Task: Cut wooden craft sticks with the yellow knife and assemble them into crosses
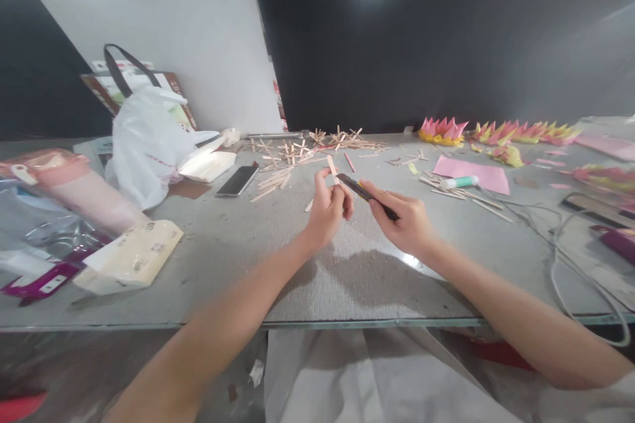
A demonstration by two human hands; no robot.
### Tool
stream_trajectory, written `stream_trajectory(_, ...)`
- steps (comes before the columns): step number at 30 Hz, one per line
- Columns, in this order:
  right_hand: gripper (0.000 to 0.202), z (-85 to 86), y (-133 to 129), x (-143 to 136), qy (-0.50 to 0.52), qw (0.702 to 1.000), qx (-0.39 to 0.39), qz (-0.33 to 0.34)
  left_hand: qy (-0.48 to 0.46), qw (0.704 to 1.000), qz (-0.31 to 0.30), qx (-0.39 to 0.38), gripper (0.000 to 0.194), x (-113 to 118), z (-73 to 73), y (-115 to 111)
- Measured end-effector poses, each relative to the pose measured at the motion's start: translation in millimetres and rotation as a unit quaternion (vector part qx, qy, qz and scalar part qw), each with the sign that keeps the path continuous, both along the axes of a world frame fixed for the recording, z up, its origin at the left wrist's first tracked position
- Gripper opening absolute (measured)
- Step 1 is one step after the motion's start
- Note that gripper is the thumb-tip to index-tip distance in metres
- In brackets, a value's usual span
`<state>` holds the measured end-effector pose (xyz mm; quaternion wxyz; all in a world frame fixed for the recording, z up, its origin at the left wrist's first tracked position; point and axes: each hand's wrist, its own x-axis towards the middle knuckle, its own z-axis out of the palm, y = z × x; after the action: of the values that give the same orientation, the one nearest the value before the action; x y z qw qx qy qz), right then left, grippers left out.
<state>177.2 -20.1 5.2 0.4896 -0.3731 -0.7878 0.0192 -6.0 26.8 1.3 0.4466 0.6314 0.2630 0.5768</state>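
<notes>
- Left hand (327,208) pinches a stick (332,166) between thumb and fingers, holding it tilted above the table (223,258).
- Right hand (404,221) is closed around a dark cutter (360,190), its tip touching the stick's lower end.
- Both hands are raised over the table's middle, close together.
- A stick pile (302,149) lies just beyond them.
- A phone (237,181) lies left of the pile; a glue stick (459,182) rests on pink paper (473,175) to the right.
- Paper flowers (443,130) line the far edge.

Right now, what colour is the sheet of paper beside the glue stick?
Pink: the paper lies flat behind the glue stick, clearest in the head view.
</notes>
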Motion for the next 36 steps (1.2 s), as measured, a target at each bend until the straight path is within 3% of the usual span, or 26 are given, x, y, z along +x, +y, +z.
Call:
stream_trajectory(8,0.046,1.3,-1,1,-0.029,0.999,-0.005,-0.018,0.015,1.000,0.005,0.002,0.019,0,-3.1,2)
stream_trajectory(12,0.048,2.1,-3,-1,-0.062,0.997,-0.015,-0.040,0.083,0.995,0.040,0.035,0.019,-5,-6.6,6)
stream_trajectory(18,0.050,2.2,-6,-6,-0.099,0.992,-0.039,-0.071,0.271,0.951,0.116,0.093,0.027,-18,-9.6,16)
stream_trajectory(26,0.050,1.5,-8,-6,-0.072,0.994,-0.061,-0.057,0.389,0.900,0.138,0.137,0.034,-29,-13.5,21)
stream_trajectory(32,0.048,1.4,-7,-9,-0.034,0.997,-0.064,-0.040,0.245,0.962,0.093,0.072,0.025,-18,-15.6,19)
stream_trajectory(36,0.047,4.2,-6,-8,0.018,0.997,-0.065,-0.026,0.206,0.969,0.097,0.090,0.029,-14,-11.9,19)
